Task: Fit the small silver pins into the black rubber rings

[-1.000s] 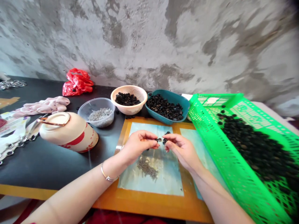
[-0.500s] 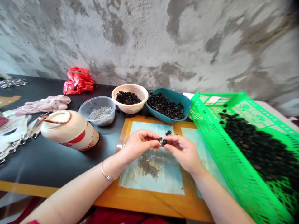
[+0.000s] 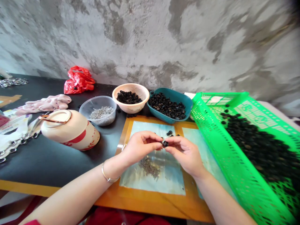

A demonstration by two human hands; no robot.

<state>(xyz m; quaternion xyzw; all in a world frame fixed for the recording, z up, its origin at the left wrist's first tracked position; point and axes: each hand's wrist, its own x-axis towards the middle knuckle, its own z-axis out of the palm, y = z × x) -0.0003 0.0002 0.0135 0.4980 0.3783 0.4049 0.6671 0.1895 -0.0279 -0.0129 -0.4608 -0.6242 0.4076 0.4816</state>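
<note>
Pins of thin grey metal point(image 3: 102, 112) lie in a clear round plastic tub point(image 3: 86, 107), left of centre in the frame. Beside it, a peach round plastic bowl point(image 3: 131, 109) and a teal rounded plastic basin point(image 3: 180, 95) hold small black round parts point(image 3: 129, 97); a green perforated plastic crate point(image 3: 215, 153) at the right holds a dark heap point(image 3: 260, 143) of pieces. Mid-frame, the person's left hand point(image 3: 138, 145) and right hand point(image 3: 185, 153) face each other above a pale blue sheet point(image 3: 164, 186), thumbs and forefingers pinched. Both grip a small black round fitting point(image 3: 165, 143) between their fingertips; from here I can't tell whether it's one piece or two. Brownish pins point(image 3: 150, 168) lie below, nearer the wearer.
</note>
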